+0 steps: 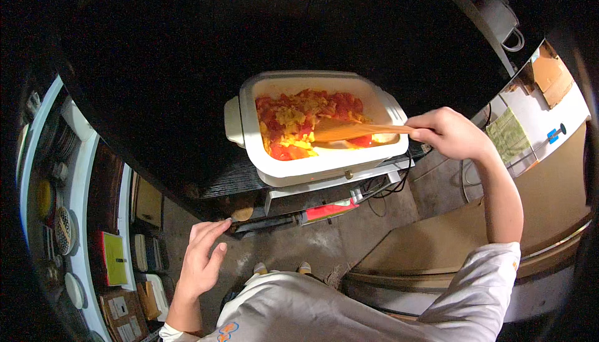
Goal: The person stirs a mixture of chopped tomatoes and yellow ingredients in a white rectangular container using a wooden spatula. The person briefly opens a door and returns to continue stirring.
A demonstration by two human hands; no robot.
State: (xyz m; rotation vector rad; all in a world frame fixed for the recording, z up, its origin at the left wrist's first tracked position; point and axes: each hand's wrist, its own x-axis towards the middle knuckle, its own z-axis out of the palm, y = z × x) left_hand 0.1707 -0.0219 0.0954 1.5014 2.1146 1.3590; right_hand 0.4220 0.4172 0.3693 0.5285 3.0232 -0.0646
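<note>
A wooden spatula (353,129) lies across a white rectangular electric cooking pot (304,173), its handle in the grip of my right hand (449,131) over the pot's right rim. The blade dips into chopped tomato and scrambled egg (299,112), heaped mostly to the left and back. At the front right, some of the pot's pale bottom shows. My left hand (204,253) hangs below and left of the pot, holding nothing, thumb apart from the fingers.
The pot stands on a dark ribbed surface (229,178). Cables (388,185) dangle at its right. White shelves (84,187) with dishes line the left. Large cardboard (435,243) lies at the lower right, and a green cloth (509,135) hangs at the far right.
</note>
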